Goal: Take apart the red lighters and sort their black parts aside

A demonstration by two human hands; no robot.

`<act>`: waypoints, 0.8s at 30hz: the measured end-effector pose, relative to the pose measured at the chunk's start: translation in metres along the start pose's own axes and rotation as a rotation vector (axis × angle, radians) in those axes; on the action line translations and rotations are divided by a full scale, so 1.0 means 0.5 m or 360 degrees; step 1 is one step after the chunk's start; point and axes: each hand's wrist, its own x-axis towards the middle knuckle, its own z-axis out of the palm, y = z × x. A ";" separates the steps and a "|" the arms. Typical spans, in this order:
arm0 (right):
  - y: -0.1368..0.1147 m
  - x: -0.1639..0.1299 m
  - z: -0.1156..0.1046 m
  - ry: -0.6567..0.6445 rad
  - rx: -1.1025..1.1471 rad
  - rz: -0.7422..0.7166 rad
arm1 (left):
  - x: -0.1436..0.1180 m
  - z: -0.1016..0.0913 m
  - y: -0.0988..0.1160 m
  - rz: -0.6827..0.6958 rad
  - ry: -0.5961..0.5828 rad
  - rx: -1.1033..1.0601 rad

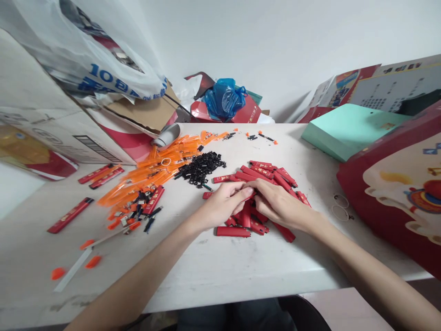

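Observation:
Over a pile of slim red casings with gold lettering [233,231], both of my hands meet at the fingertips. My left hand [225,202] is closed, its thumb and fingers pinching a red casing [250,195] that is mostly hidden. Curled around the same casing from the other side, my right hand [275,200] is closed too, and its fingertips are partly out of sight. A heap of small black parts [203,168] lies just beyond my left hand. Left of that heap, clear orange plastic pieces [165,161] are spread out.
Small metal and black parts [138,207] lie at left, with a lone red casing [70,215] farther out. White boxes and a plastic bag [113,78] crowd the left. A mint-green box [351,128] and a red printed bag [389,202] stand at right. Two rings [340,208] lie nearby.

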 end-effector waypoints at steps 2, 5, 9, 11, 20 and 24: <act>0.002 -0.001 -0.005 0.0052 0.0090 -0.0032 | 0.002 -0.009 0.004 -0.0055 -0.0074 -0.0119; 0.002 0.000 -0.005 0.0054 0.0155 -0.0053 | 0.003 -0.014 0.005 -0.0130 -0.0148 -0.0310; 0.000 0.001 0.003 0.0055 0.0051 -0.0021 | 0.004 -0.008 -0.003 -0.0180 -0.0172 -0.0378; -0.002 0.002 0.010 0.0056 -0.0019 0.0002 | 0.002 -0.002 -0.007 -0.0180 -0.0164 -0.0349; 0.003 -0.001 0.007 0.0046 0.0108 0.0013 | -0.007 0.006 0.012 -0.0134 -0.0159 -0.0183; -0.003 0.002 -0.010 0.0132 0.0304 -0.0018 | -0.005 0.002 0.013 -0.0197 -0.0120 -0.0441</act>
